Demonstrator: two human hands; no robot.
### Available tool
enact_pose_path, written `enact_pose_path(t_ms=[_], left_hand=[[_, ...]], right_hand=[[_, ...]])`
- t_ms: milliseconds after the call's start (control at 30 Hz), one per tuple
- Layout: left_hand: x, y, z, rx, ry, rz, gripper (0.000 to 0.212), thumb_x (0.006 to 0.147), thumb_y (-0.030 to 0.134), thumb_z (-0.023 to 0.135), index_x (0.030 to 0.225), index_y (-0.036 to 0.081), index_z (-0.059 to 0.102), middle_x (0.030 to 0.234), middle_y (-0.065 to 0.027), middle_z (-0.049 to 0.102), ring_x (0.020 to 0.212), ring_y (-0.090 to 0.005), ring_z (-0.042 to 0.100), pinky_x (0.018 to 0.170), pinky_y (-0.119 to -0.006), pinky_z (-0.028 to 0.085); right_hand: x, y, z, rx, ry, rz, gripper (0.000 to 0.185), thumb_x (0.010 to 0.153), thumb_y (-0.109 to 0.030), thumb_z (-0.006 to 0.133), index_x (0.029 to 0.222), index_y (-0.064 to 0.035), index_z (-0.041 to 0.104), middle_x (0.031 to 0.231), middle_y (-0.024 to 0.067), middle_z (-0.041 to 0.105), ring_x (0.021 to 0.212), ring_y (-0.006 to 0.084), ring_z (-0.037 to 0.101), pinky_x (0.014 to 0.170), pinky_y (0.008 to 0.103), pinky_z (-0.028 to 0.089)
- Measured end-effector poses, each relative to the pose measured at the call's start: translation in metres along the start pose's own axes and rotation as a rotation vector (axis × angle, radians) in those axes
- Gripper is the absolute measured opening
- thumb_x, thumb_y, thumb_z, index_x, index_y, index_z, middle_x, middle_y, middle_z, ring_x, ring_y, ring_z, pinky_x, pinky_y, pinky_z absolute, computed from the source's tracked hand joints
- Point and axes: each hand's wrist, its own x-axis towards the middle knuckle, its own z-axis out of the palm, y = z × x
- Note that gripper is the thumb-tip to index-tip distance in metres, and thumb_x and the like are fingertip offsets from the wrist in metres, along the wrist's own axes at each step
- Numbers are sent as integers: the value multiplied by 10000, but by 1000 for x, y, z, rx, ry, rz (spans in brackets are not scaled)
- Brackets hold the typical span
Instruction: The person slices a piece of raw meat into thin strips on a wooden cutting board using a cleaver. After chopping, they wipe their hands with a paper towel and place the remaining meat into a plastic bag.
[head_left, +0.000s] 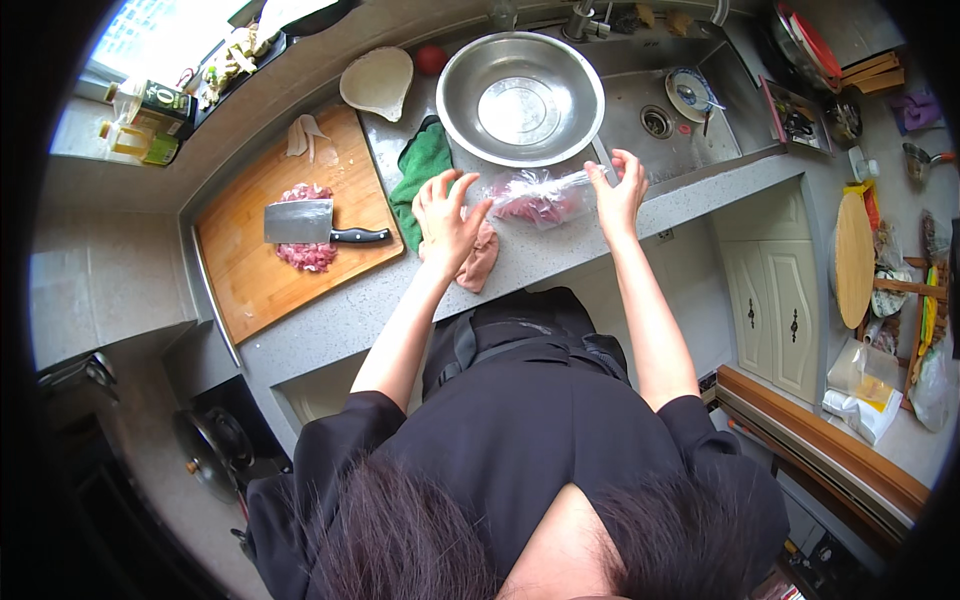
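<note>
A clear plastic bag (536, 199) of red meat lies on the counter before me, its top drawn out into a twisted end on the right. My right hand (621, 196) is at that end, its thumb touching the plastic; whether the fingers pinch it is unclear. At the bag's left side, my left hand (448, 225) hovers with fingers spread and nothing in it. Under that hand are a pink cloth (478, 259) and a green cloth (427, 161). Just behind the bag stands a large steel basin (517, 109) with nothing in it.
On the left, a wooden cutting board (240, 300) bears chopped meat (307, 257), pale slices (309, 139) and a cleaver (300, 221) lying across the meat. A spouted bowl (377, 79) and a red round item (431, 60) stand behind. The sink (622, 105) holds a plate (686, 94).
</note>
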Motion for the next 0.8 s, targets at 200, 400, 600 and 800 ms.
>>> enact_pose_path(t_ms=[200, 400, 600, 800], left_hand=[[11, 16, 30, 126, -189, 270, 637, 664, 343, 785, 1238, 182, 562, 1262, -70, 508, 1194, -272, 443, 1007, -459, 309], [24, 16, 52, 38, -120, 303, 261, 674, 166, 746, 921, 151, 663, 1089, -22, 573, 1085, -234, 503, 938, -439, 346], [67, 89, 5, -254, -241, 487, 192, 667, 115, 751, 840, 104, 669, 1109, -60, 586, 1074, -277, 515, 953, -433, 345], [81, 212, 8, -710, -1011, 556, 694, 662, 338, 847, 1199, 57, 507, 1303, -103, 546, 1233, -259, 494, 1097, -421, 300]], right_hand=[[-31, -12, 14, -351, -370, -581, 427, 688, -258, 779, 1090, -166, 666, 1090, 20, 565, 1108, 261, 444, 1000, 465, 296], [-23, 4, 28, -272, -345, -467, 227, 725, -56, 642, 932, -138, 685, 932, 7, 567, 1036, 237, 474, 957, 432, 305], [-24, -18, -58, -27, -240, -359, 113, 706, -11, 591, 794, -77, 619, 878, 18, 569, 964, 251, 509, 919, 413, 332], [-53, -22, -204, 348, -138, -61, 148, 712, 75, 601, 850, 24, 579, 856, 106, 534, 837, 280, 556, 732, 360, 454]])
